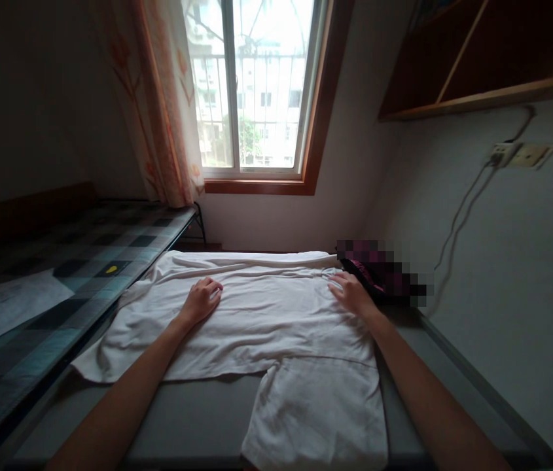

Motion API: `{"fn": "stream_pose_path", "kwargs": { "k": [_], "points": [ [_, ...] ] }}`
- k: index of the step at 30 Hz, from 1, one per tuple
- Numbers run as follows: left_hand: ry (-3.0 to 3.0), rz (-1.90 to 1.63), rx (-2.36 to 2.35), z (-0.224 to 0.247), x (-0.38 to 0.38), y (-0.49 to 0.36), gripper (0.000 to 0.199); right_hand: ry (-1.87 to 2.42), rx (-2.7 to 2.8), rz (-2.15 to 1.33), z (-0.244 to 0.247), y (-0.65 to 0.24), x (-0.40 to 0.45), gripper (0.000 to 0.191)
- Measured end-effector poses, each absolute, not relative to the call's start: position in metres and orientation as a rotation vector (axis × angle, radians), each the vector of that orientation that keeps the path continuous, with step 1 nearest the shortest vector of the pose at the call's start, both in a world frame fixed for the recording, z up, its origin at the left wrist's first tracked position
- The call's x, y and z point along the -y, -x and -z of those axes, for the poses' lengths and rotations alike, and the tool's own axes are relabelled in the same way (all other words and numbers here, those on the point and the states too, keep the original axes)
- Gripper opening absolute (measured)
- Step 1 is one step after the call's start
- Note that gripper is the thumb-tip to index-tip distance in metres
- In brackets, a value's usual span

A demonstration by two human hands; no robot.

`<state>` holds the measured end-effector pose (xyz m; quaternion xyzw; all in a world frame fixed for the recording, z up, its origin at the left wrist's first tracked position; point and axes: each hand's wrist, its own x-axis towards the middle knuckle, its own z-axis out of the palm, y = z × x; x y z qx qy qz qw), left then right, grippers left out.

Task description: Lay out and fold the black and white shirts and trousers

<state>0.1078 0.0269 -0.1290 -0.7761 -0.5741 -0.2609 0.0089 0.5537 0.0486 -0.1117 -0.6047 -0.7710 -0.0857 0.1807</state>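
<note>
A blur hides the dark bundle (pixel 379 275); my left hand (pixel 201 299) and right hand (pixel 352 294) press flat, fingers spread, on the white T-shirt (pixel 256 320) lying crosswise.

Checked mattress (pixel 84 261), curtain (pixel 163 104), perhaps a charger (pixel 502 154)

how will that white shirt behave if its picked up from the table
Probably floppy: the white shirt lies flat and creased under the left hand and right hand. Likely light, thin cloth. Its sleeve drapes off the grey table, so it may slide.
</note>
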Motion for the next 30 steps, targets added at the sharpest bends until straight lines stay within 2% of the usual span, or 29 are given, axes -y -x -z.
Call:
{"fn": "stream_pose_path", "kwargs": {
  "k": [3, 9, 21, 24, 27, 30],
  "points": [
    [2.357, 0.71, 1.875, 0.126, -0.023, -0.112, 0.026, 1.737, 2.224, 0.129, 0.129, -0.542, -0.053, 0.046],
    [1.907, 0.469, 2.296, 0.127, -0.019, -0.119, 0.051, 1.833, 2.207, 0.117, 0.142, -0.538, -0.049, 0.049],
    [1.729, 0.264, 2.503, 0.116, -0.024, -0.07, 0.067, 1.907, 2.201, 0.108, 0.134, -0.537, -0.036, 0.051],
    [1.788, 0.216, 2.508, 0.117, -0.023, -0.071, 0.071, 2.061, 2.159, 0.092, 0.129, -0.53, -0.028, 0.061],
    [1.843, 0.193, 2.535, 0.118, -0.022, -0.08, 0.085, 2.19, 2.146, 0.033, 0.125, -0.523, -0.022, 0.078],
    [1.879, 0.182, 2.545, 0.118, -0.024, -0.084, 0.094, 2.223, 2.169, -0.015, 0.122, -0.521, -0.023, 0.082]
  ]
}}
